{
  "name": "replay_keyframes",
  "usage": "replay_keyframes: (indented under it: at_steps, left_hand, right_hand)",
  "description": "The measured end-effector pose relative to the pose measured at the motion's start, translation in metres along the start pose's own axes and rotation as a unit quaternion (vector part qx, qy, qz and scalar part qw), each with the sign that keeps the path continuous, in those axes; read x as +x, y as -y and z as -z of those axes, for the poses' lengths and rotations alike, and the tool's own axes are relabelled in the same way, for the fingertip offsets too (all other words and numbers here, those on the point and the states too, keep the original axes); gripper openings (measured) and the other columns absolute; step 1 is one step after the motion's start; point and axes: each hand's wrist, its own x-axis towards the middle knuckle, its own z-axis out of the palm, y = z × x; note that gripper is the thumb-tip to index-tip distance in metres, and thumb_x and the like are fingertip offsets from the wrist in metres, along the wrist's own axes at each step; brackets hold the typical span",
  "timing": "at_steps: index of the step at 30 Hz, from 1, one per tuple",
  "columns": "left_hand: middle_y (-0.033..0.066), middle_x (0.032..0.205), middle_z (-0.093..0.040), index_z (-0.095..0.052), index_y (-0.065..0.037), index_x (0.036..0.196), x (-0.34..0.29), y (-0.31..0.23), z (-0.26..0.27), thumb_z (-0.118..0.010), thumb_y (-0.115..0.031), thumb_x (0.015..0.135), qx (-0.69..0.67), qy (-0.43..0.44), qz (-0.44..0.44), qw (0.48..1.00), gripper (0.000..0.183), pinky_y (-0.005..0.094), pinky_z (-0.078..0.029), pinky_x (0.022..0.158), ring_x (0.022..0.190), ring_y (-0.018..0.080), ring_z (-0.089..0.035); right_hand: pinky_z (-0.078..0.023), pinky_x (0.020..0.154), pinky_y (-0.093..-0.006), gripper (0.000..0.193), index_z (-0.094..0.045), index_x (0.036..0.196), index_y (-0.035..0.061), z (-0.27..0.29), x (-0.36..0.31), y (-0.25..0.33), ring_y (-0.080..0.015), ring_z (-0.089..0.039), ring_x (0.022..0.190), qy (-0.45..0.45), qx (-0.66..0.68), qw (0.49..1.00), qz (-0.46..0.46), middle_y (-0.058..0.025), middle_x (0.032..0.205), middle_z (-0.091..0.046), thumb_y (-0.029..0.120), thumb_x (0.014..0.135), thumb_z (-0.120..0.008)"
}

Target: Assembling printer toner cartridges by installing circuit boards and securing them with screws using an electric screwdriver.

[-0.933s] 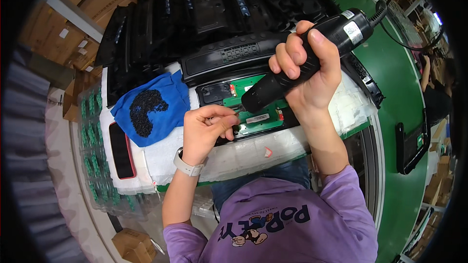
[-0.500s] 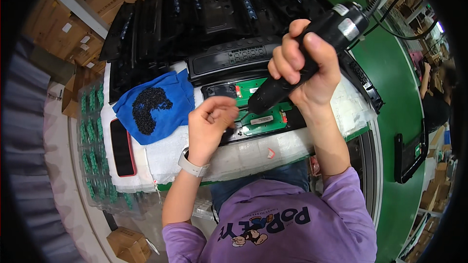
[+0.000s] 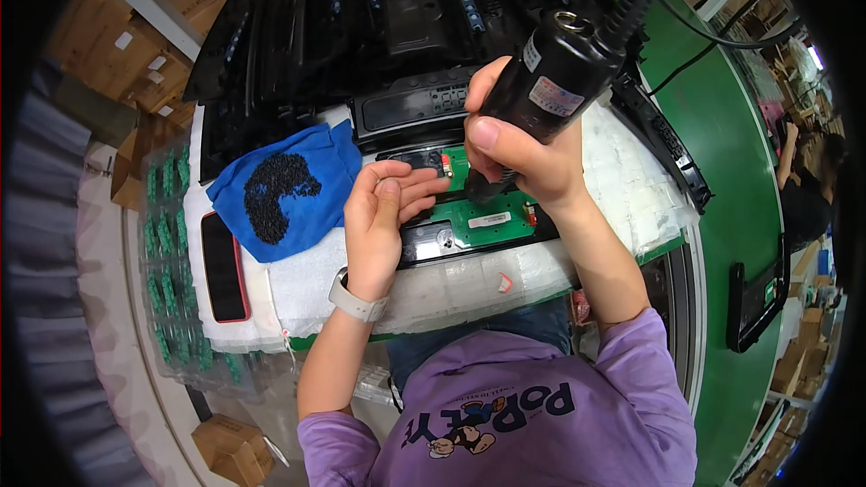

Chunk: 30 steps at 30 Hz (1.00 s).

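Observation:
My right hand (image 3: 537, 158) is wrapped round a black electric screwdriver (image 3: 564, 81), its cord rising from the top end. The tool now stands nearly upright, tip pointing down at the green circuit board (image 3: 514, 230) in a black plastic panel (image 3: 422, 245). Whether the tip touches a screw is hidden. Beside it, my left hand (image 3: 383, 216) is open, fingers stretched over the panel toward the tip; no object shows in it. On a blue cloth (image 3: 329, 158) to the left lies a pile of small black screws (image 3: 271, 203).
A red-edged phone (image 3: 223, 266) lies left of the cloth. Black plastic housings (image 3: 397, 9) are stacked at the back. Clear trays of green parts (image 3: 167, 243) stand far left. To the right, a green surface (image 3: 722, 171) carries a black frame (image 3: 753, 307); a person (image 3: 807, 189) is beyond.
The screwdriver has tilted from slanting to nearly upright, its upper end coming left. My left hand has opened out from curled fingers near the tip to stretched fingers.

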Motion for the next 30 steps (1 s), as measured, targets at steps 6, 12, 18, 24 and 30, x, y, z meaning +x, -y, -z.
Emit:
replay_keyframes:
  at_steps: [6, 12, 18, 24, 30]
  left_hand:
    - [0.0062, 0.066, -0.053, -0.047, -0.004, 0.099, 0.000, 0.000, 0.007, -0.035, -0.024, 0.100, 0.023, 0.008, 0.037, 0.999, 0.023, 0.0196, -0.032, 0.040, 0.049, 0.0082, -0.047]
    - [-0.0045, 0.055, -0.033, -0.044, -0.006, 0.096, 0.001, 0.003, 0.003, -0.044, -0.015, 0.096, -0.020, 0.012, 0.084, 0.996, 0.009, 0.0194, -0.022, 0.040, 0.044, 0.0033, -0.026]
    - [0.0073, 0.070, -0.061, -0.047, -0.004, 0.096, 0.001, -0.003, 0.004, -0.055, -0.006, 0.089, 0.005, 0.053, 0.065, 0.996, 0.011, 0.0166, -0.030, 0.041, 0.046, 0.0031, -0.041]
    - [0.0109, 0.070, -0.063, -0.055, 0.000, 0.086, -0.002, -0.008, 0.004, -0.058, -0.002, 0.087, 0.028, 0.065, 0.070, 0.995, 0.004, 0.0156, -0.030, 0.037, 0.040, 0.0038, -0.041]
    - [0.0106, 0.067, -0.063, -0.058, 0.002, 0.082, -0.004, -0.010, 0.001, -0.057, -0.003, 0.087, 0.058, 0.061, 0.071, 0.994, 0.008, 0.0154, -0.030, 0.038, 0.039, 0.0038, -0.042]
  right_hand:
    - [-0.036, 0.037, -0.0207, 0.023, -0.051, 0.080, 0.0014, -0.006, 0.002, 0.000, -0.0087, -0.047, 0.040, 0.023, -0.030, 0.999, -0.018, -0.0037, 0.056, -0.052, 0.011, 0.071, -0.069]
    - [-0.037, 0.039, -0.0193, 0.020, -0.052, 0.079, 0.0024, -0.005, -0.002, -0.002, -0.0071, -0.047, 0.041, 0.038, -0.013, 0.999, -0.005, -0.0028, 0.057, -0.053, 0.008, 0.071, -0.069]
    - [-0.036, 0.038, -0.0220, 0.023, -0.048, 0.088, 0.0019, 0.005, -0.009, -0.002, -0.0096, -0.044, 0.040, 0.022, 0.004, 0.999, 0.030, -0.0034, 0.057, -0.050, 0.010, 0.073, -0.065]
    - [-0.038, 0.046, -0.0296, 0.022, -0.046, 0.099, 0.0027, 0.015, -0.009, 0.010, -0.0120, -0.039, 0.041, -0.009, 0.285, 0.948, 0.138, -0.0032, 0.056, -0.042, 0.018, 0.083, -0.050]
    - [-0.040, 0.050, -0.0316, 0.024, -0.048, 0.101, 0.0049, 0.018, -0.013, 0.009, -0.0123, -0.040, 0.042, -0.046, 0.292, 0.942, 0.157, -0.0026, 0.057, -0.044, 0.022, 0.084, -0.047]
